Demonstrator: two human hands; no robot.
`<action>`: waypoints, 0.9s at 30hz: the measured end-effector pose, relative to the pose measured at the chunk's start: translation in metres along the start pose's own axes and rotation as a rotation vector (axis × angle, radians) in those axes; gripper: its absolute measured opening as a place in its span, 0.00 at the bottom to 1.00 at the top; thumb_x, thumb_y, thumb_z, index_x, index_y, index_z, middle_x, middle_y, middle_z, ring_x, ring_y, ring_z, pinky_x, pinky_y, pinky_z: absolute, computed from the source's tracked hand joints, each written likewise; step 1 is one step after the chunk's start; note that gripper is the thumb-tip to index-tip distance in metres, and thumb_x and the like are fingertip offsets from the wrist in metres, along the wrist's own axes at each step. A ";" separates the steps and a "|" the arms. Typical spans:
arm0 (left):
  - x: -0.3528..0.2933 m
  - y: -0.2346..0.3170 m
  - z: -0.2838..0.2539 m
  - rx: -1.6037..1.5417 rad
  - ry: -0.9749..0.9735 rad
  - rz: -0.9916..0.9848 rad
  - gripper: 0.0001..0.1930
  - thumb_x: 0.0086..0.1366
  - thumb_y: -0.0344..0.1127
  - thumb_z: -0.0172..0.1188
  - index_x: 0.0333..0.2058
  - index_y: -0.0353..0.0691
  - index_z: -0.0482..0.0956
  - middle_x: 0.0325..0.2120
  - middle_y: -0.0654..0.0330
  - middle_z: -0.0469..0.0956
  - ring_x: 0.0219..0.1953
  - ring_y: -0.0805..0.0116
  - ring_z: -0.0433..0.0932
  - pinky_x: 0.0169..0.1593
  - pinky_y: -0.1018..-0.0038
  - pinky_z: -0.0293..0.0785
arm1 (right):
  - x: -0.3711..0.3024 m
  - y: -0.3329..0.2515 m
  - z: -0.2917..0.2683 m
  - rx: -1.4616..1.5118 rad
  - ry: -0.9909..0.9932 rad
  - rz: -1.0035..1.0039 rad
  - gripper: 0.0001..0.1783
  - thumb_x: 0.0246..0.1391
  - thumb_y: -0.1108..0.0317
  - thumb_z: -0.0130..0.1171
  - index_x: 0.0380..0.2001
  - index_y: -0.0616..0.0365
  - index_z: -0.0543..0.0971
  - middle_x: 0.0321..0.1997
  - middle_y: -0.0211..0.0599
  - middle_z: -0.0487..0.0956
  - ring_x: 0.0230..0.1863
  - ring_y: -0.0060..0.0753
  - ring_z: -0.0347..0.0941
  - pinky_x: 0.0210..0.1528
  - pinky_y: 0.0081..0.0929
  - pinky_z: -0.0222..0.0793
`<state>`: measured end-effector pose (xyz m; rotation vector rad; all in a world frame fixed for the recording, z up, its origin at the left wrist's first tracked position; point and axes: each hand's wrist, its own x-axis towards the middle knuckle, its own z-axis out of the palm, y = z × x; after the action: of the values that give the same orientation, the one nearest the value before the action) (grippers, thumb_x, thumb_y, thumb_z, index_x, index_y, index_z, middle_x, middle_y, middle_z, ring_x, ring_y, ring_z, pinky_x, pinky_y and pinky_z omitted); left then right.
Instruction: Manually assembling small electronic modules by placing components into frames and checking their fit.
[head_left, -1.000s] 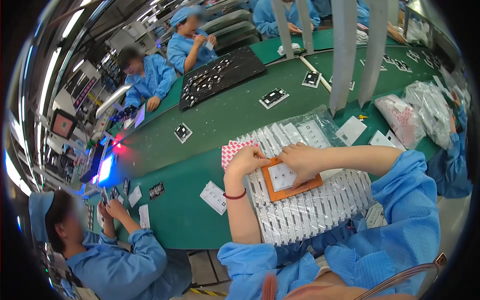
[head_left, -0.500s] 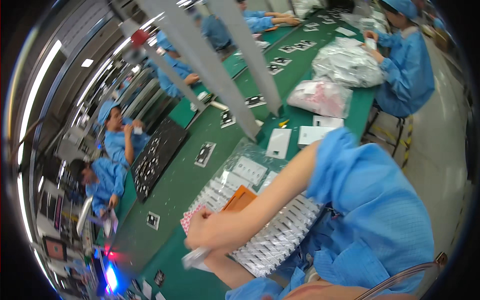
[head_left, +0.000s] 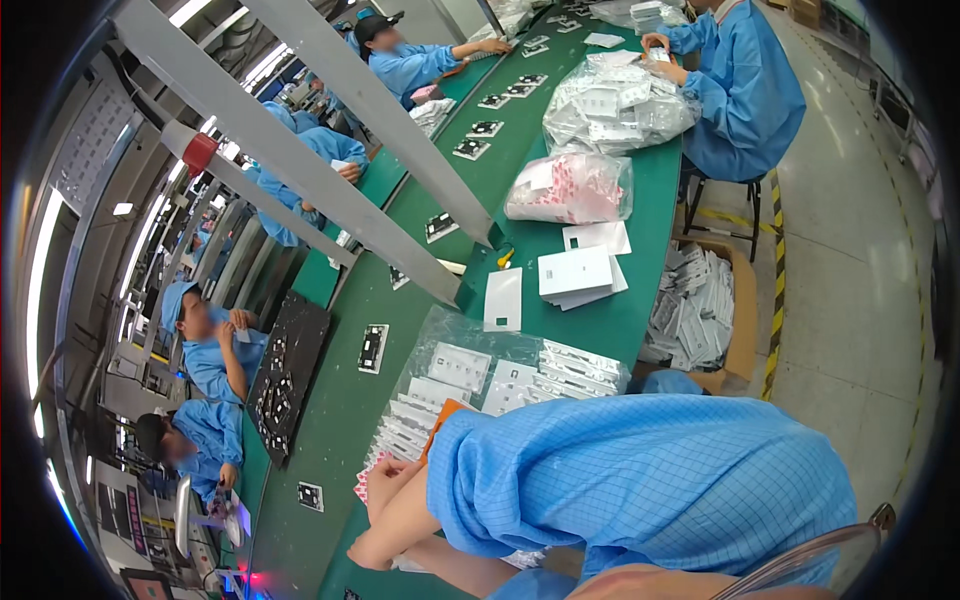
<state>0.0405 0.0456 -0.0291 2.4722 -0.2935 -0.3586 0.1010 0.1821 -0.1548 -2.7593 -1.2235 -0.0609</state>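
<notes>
Bag (head_left: 570, 190) behind card stack (head_left: 575, 273), both on bench (head_left: 652, 245), frame (head_left: 440, 428) apparently on strips (head_left: 405, 428)

Orange tray (head_left: 441, 427), one: lower centre; all but a corner concealed by the blue sleeve (head_left: 640, 480).
Upper hand (head_left: 388, 482), one: lower left of centre; partly behind the bare forearm (head_left: 408, 522); grip cannot be told.
Lower hand (head_left: 368, 553), one: fingers out of sight.
Pink-patterned sheet (head_left: 362, 488), one: mostly covered by the upper hand.
White strips (head_left: 400, 428), row: lower part hidden under the sleeve.
Small parts (head_left: 272, 400), on the black board (head_left: 300, 325), left: too small to tell apart.
Co-worker (head_left: 745, 90), upper right: head cut off by the top edge.
Cardboard box (head_left: 742, 320), right: left side hidden by the table (head_left: 645, 225).
Screen (head_left: 145, 583), lower left: cut off by the bottom edge.
</notes>
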 end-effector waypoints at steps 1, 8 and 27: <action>0.014 -0.015 0.004 -0.022 -0.079 0.010 0.08 0.48 0.32 0.65 0.22 0.36 0.75 0.15 0.62 0.74 0.17 0.80 0.68 0.20 0.81 0.63 | -0.001 0.003 0.003 -0.065 -0.017 0.040 0.22 0.39 0.66 0.53 0.39 0.65 0.65 0.26 0.47 0.74 0.33 0.46 0.72 0.33 0.45 0.67; 0.029 -0.021 0.011 -0.094 -0.028 0.068 0.08 0.48 0.31 0.64 0.26 0.34 0.77 0.16 0.66 0.72 0.18 0.82 0.65 0.23 0.83 0.61 | -0.023 -0.007 -0.019 -0.284 0.274 0.101 0.16 0.39 0.66 0.54 0.34 0.61 0.69 0.31 0.43 0.73 0.39 0.42 0.69 0.45 0.48 0.61; -0.001 -0.030 -0.032 -1.031 0.564 0.206 0.23 0.63 0.33 0.47 0.57 0.43 0.59 0.21 0.68 0.68 0.15 0.88 0.59 0.16 0.90 0.54 | -0.494 0.199 -0.118 -0.254 0.087 0.915 0.14 0.40 0.69 0.55 0.33 0.63 0.72 0.39 0.43 0.74 0.41 0.38 0.71 0.48 0.31 0.62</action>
<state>0.0532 0.0873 -0.0223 1.4181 -0.0758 0.2445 -0.0819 -0.3295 -0.0990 -3.1910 0.1519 -0.2515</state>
